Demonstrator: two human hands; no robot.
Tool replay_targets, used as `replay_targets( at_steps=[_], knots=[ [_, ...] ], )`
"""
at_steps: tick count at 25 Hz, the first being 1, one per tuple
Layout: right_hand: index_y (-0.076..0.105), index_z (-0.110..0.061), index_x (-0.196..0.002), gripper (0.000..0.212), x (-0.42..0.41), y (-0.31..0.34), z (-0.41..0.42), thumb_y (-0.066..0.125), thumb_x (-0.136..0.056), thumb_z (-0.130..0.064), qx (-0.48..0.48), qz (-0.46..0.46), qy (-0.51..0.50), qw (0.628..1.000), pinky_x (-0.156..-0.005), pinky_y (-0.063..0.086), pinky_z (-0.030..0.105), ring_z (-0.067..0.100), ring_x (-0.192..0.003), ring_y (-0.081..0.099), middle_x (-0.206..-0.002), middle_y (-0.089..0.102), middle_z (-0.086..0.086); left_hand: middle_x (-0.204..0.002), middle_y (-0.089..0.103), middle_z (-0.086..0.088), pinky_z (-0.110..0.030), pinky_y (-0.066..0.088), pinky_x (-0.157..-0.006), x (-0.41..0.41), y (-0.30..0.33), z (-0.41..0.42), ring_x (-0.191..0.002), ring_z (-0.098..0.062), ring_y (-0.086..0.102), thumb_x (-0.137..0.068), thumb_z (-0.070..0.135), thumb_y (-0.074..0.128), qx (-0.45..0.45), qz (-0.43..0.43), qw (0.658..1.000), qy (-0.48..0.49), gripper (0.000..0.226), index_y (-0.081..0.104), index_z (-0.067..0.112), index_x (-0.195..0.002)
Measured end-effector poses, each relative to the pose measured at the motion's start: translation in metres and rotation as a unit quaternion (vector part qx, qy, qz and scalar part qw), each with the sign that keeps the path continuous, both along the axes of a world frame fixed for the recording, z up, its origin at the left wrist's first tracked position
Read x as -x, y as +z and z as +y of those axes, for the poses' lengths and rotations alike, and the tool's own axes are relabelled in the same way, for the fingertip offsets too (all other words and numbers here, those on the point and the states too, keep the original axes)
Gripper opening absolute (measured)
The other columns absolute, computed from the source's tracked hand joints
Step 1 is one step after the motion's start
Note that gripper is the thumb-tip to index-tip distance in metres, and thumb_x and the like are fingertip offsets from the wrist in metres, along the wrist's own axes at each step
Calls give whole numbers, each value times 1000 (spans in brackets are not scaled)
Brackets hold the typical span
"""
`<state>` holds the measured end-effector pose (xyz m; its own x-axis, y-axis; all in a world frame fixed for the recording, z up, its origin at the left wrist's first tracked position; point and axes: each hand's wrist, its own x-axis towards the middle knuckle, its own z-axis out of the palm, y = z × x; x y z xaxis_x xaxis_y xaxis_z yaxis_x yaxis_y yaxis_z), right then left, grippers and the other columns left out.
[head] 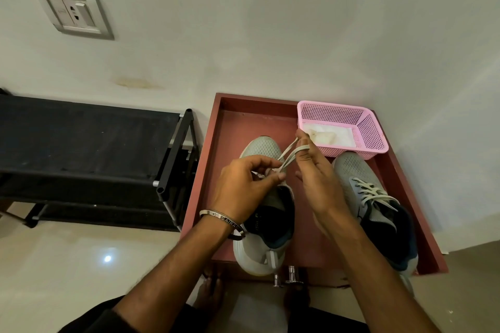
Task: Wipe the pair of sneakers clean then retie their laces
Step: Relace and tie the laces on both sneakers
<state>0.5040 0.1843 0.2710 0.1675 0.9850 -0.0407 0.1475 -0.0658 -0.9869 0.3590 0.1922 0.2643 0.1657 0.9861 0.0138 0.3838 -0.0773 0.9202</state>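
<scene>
Two grey mesh sneakers stand toes-away on a reddish-brown cabinet top (232, 127). Over the left sneaker (263, 149), my left hand (243, 186) pinches its white lace (288, 154) near the eyelets between thumb and fingers. My right hand (316, 184) holds a loop of the same lace around its raised fingers, pulled up and away. The right sneaker (359, 178) sits beside it with its white laces lying loose across the tongue.
A pink plastic basket (370, 130) with a white cloth (324, 136) inside stands at the back right of the cabinet top. A black shoe rack (89, 143) stands to the left. A wall socket (77, 15) is above. Metal knobs (290, 274) sit below the front edge.
</scene>
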Motion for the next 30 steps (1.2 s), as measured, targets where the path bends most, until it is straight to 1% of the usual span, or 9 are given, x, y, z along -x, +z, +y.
replay_targets(
  at_steps=[2, 6, 9, 12, 14, 18, 21, 25, 30],
  knots=[
    [39, -37, -146, 51, 1, -1, 0, 45, -96, -46, -14, -5, 17, 1000, -114, 36, 34, -2, -136, 38, -154, 36, -16, -89, 71, 12, -16, 52, -70, -4, 1, -3, -75, 0, 62, -80, 36, 77, -51, 67, 996, -5, 25, 73, 30, -104],
    [44, -32, -145, 63, -3, -1, 0, 48, -86, -53, -27, -23, 24, 999, -110, 35, 20, -7, -132, 41, -151, 41, -13, -84, 69, 9, -27, 51, -66, -11, 2, -4, -75, -6, 60, -90, 34, 67, -116, 109, 987, 9, 12, 74, 25, -91],
    [54, -32, -138, 48, -17, -5, -1, 58, -92, -45, -44, -192, -6, 980, -107, 38, 22, -2, -128, 47, -140, 52, -14, -75, 64, 7, -29, 47, -59, -9, 0, 0, -66, -8, 56, -94, 35, 61, -70, 84, 993, 33, 15, 64, 23, -85],
    [70, -31, -116, 30, -28, -15, -1, 72, -86, -33, -79, -370, -55, 924, -93, 51, 30, 10, -108, 64, -116, 70, -10, -76, 69, 3, -42, 54, -69, -7, -4, 3, -71, -13, 64, -95, 32, 59, -30, 43, 998, 46, 17, 61, 17, -88],
    [75, -30, -96, 14, -29, -14, 0, 75, -83, -34, -95, -316, -71, 941, -81, 55, 35, 8, -91, 67, -95, 73, -13, -77, 71, 4, -41, 56, -76, -6, -5, 4, -74, -10, 68, -96, 28, 59, -11, 2, 998, 56, 13, 62, 17, -92],
    [68, -24, -86, 2, -30, -6, 1, 68, -86, -26, -180, -208, 8, 961, -85, 47, 31, 18, -93, 58, -92, 57, -7, -75, 74, -2, -32, 58, -74, -4, -4, 8, -73, -11, 71, -94, 23, 63, 49, -99, 991, 69, 9, 69, 17, -95],
    [66, -8, -84, 7, -25, 5, -6, 61, -87, -13, -115, -84, 148, 979, -61, 46, 31, 25, -63, 55, -68, 58, 11, -77, 74, -11, -27, 50, -61, -3, -5, 10, -66, -19, 62, -90, 25, 68, 102, -156, 979, 80, 22, 75, 4, -88],
    [72, -17, -73, 21, -18, 0, -9, 64, -91, -24, -77, -134, 153, 976, -56, 43, 29, 12, -58, 55, -62, 62, 2, -83, 74, -18, -25, 52, -62, -2, -4, 9, -69, -19, 67, -88, 21, 70, 138, -208, 966, 70, 22, 74, -1, -90],
    [73, -32, -103, 15, -16, -14, 1, 64, -93, -25, -48, -189, 92, 977, -70, 55, 28, 3, -74, 64, -83, 70, -12, -74, 73, -1, -11, 50, -57, 3, 6, 8, -65, -3, 69, -87, 3, 68, 145, -239, 960, 12, 7, 72, 2, -93]
  ],
)
